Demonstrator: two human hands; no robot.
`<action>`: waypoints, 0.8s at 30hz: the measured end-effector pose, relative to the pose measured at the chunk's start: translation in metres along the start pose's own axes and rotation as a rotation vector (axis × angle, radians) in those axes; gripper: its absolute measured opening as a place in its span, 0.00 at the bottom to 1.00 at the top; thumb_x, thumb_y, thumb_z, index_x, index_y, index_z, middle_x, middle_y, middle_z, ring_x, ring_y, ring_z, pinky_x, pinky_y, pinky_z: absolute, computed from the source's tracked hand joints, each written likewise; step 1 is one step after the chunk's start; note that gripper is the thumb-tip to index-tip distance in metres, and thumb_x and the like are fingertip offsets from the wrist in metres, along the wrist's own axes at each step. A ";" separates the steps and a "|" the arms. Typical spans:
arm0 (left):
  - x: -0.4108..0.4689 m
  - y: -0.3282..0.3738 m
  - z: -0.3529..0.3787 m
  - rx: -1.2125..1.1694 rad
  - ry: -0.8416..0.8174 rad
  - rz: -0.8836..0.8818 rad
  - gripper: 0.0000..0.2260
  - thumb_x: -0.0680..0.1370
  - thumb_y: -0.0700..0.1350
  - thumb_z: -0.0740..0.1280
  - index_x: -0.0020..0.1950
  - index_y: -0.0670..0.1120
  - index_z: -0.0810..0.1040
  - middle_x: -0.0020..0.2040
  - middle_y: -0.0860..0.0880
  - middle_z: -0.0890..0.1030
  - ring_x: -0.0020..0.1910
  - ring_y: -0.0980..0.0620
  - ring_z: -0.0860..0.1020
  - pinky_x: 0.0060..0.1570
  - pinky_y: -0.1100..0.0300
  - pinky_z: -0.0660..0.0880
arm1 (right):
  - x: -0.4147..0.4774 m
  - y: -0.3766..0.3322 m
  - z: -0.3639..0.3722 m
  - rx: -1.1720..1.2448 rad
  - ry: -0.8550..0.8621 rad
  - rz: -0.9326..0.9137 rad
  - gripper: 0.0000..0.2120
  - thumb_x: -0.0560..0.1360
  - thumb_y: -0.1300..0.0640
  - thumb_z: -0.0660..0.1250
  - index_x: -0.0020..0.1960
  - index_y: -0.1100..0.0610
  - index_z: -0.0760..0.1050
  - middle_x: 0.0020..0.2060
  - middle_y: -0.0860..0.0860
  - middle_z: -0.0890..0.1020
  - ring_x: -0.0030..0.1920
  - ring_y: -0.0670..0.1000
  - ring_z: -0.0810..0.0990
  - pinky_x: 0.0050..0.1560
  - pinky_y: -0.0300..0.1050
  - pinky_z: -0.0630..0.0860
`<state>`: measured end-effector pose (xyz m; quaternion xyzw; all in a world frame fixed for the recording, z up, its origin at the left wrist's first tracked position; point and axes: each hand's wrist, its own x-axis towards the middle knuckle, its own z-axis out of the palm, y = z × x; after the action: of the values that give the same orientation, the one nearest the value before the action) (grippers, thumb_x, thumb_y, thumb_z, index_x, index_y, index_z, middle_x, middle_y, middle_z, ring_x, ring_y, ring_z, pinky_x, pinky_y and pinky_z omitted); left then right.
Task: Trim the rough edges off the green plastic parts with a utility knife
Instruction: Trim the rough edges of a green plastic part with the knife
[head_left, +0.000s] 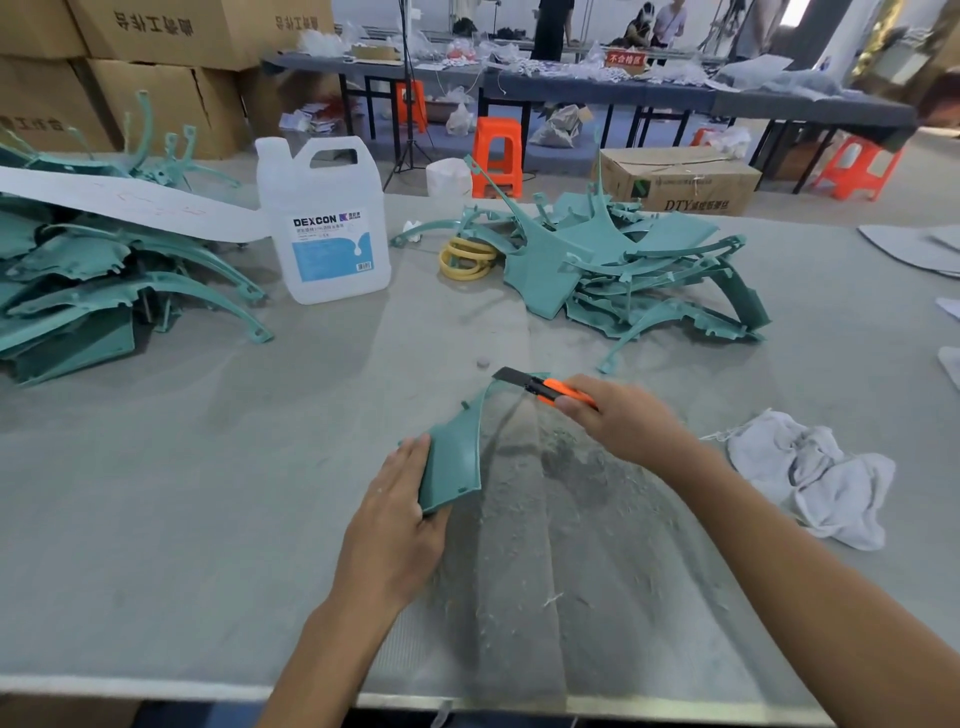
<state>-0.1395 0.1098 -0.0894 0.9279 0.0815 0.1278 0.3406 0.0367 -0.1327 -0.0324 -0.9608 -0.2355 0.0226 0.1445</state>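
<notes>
My left hand (396, 525) grips the wide lower end of a curved green plastic part (457, 457), holding it upright on the table. My right hand (621, 418) holds an orange utility knife (545, 388). Its dark blade rests against the thin upper tip of the part. Plastic shavings (545, 519) lie scattered on the grey table surface (208, 493) beneath and in front of the part.
A heap of green parts (623, 270) lies behind on the right, another heap (104, 280) on the left. Between them stand a white DEXCON jug (324, 218) and yellow rings (465, 260). A white rag (815, 473) lies at the right. Cardboard boxes, orange stools and people are far back.
</notes>
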 end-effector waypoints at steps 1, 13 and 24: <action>0.000 0.000 0.000 -0.002 -0.003 0.001 0.32 0.81 0.46 0.67 0.82 0.51 0.56 0.81 0.56 0.59 0.80 0.56 0.56 0.76 0.60 0.56 | 0.007 0.001 0.002 -0.048 0.013 0.026 0.15 0.84 0.41 0.55 0.59 0.48 0.74 0.40 0.48 0.79 0.39 0.51 0.78 0.39 0.48 0.75; -0.005 0.000 -0.003 -0.035 0.009 0.000 0.32 0.80 0.45 0.68 0.81 0.51 0.59 0.80 0.56 0.62 0.78 0.55 0.61 0.75 0.57 0.61 | 0.001 0.018 0.009 -0.015 0.154 0.208 0.14 0.84 0.41 0.53 0.53 0.49 0.71 0.36 0.48 0.79 0.37 0.54 0.79 0.40 0.53 0.79; 0.001 0.003 -0.005 -0.102 0.049 -0.074 0.27 0.80 0.46 0.68 0.78 0.55 0.67 0.73 0.55 0.73 0.71 0.49 0.73 0.68 0.53 0.71 | -0.106 -0.067 0.028 0.431 -0.004 -0.209 0.18 0.80 0.32 0.53 0.58 0.42 0.71 0.36 0.46 0.80 0.33 0.47 0.79 0.35 0.49 0.76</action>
<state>-0.1397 0.1109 -0.0835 0.9023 0.1176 0.1418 0.3898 -0.0905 -0.1170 -0.0422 -0.8782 -0.3236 0.0590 0.3473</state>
